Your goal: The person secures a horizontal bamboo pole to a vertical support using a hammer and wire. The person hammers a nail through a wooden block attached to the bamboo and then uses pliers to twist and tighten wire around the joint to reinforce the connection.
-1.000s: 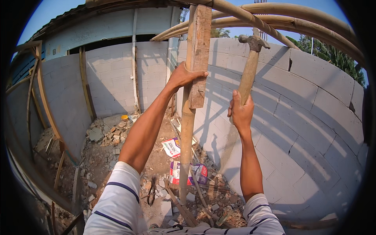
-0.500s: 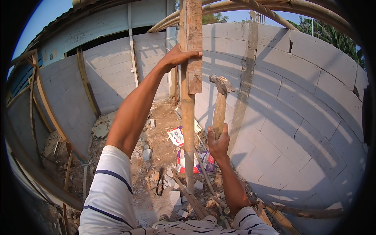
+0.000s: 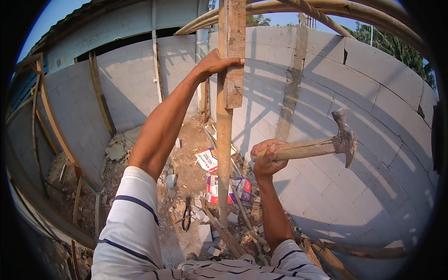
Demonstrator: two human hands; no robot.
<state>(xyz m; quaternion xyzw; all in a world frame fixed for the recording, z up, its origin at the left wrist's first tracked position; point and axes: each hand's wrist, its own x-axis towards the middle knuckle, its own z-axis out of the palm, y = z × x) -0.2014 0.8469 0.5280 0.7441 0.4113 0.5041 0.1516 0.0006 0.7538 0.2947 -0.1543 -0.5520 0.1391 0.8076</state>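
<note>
My left hand [image 3: 218,63] grips a short, rough wooden board [image 3: 234,32] against an upright bamboo pole [image 3: 224,154], with the thumb across the board's face. A nail [image 3: 236,87] sticks out of the board below that hand. Lower and to the right, my right hand [image 3: 268,156] is closed round the wooden handle of a claw hammer [image 3: 344,140]. The hammer lies almost level in the air, its metal head pointing out to the right, away from the board.
A pale block wall [image 3: 354,93] curves along the right. Bamboo poles [image 3: 326,10] span overhead. Wooden posts [image 3: 100,93] lean along the left walls. Below lie rubble [image 3: 205,231], torn printed sacks [image 3: 219,189], loose sticks and a dark pair of pliers-like tool [image 3: 185,214].
The hammer has turned from upright, head at the top, to nearly level with its head to the right. My right hand has rotated with it. My left hand stays on the board.
</note>
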